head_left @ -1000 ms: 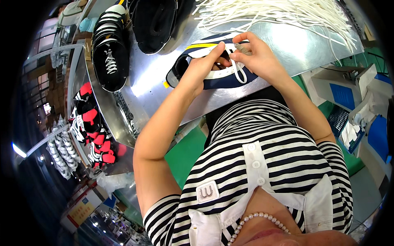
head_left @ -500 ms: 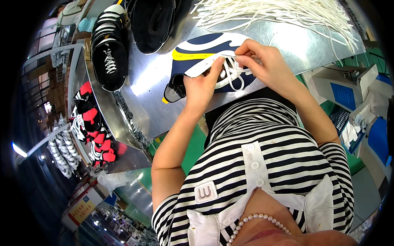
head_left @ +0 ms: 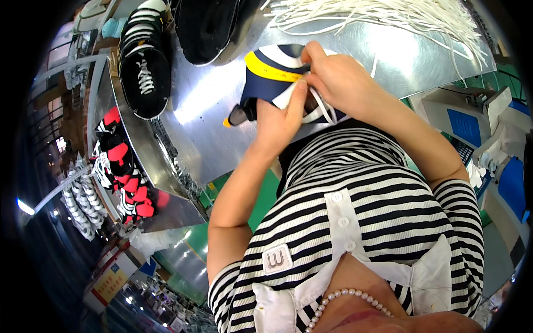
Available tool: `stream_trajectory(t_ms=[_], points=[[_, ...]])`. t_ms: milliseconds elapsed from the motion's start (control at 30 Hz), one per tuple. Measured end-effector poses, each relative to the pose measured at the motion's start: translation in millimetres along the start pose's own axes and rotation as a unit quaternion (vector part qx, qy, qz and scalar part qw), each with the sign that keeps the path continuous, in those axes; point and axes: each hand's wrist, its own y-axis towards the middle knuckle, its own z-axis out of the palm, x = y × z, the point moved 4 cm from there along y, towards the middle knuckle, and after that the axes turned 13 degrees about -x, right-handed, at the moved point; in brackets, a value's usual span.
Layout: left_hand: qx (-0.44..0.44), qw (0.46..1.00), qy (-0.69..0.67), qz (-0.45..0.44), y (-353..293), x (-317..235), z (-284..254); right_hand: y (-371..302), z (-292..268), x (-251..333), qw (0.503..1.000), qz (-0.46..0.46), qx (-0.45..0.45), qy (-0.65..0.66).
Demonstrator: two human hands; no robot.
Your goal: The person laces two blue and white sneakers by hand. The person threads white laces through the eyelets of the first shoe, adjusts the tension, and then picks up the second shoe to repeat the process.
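Note:
A navy, white and yellow shoe upper (head_left: pixel 265 89) is lifted and bent over the metal table in front of me. My left hand (head_left: pixel 282 119) grips its near edge, with the thumb on the white eyelet strip (head_left: pixel 283 97) and the other fingers hidden underneath. Against the upper's far side my right hand (head_left: pixel 340 83) is closed, its fingertips close to my left thumb; what they pinch is hidden. A white shoelace (head_left: pixel 325 109) hangs in a loop below the right hand. The upper's dark heel end with an orange tab (head_left: pixel 226 122) sticks out at the left.
A pile of loose white laces (head_left: pixel 383 14) lies at the table's far right. Stacked black shoe uppers (head_left: pixel 145 83) stand far left, beside another black upper (head_left: pixel 205 30). Red, black and white uppers (head_left: pixel 125 166) lie beyond the table's left edge. A grey and blue machine (head_left: pixel 463 122) stands to the right.
The upper has been tilted and bent, showing more of its yellow band. My right hand has moved a little left, over the upper. The lace loop has drawn in beneath it.

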Motion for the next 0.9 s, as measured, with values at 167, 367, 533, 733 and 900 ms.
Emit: stream_trajectory(t_ms=[167,367,533,733,900], points=[[0.046,0.975,-0.081,-0.203,10,10,-14,12,-24,-2,0.998,-0.036,0.008,-0.051],[0.033,0.987,-0.056,-0.148,16,5,-5,7,6,-35,0.971,0.118,-0.126,0.168],[-0.067,0.983,-0.055,-0.160,19,16,-1,9,20,-30,0.986,0.062,-0.139,0.066],[0.119,0.909,-0.183,-0.356,5,-3,-30,16,23,-39,0.986,0.095,-0.138,0.005],[0.009,0.709,-0.686,-0.162,-4,-136,-143,14,21,-33,0.980,0.100,-0.174,-0.001]])
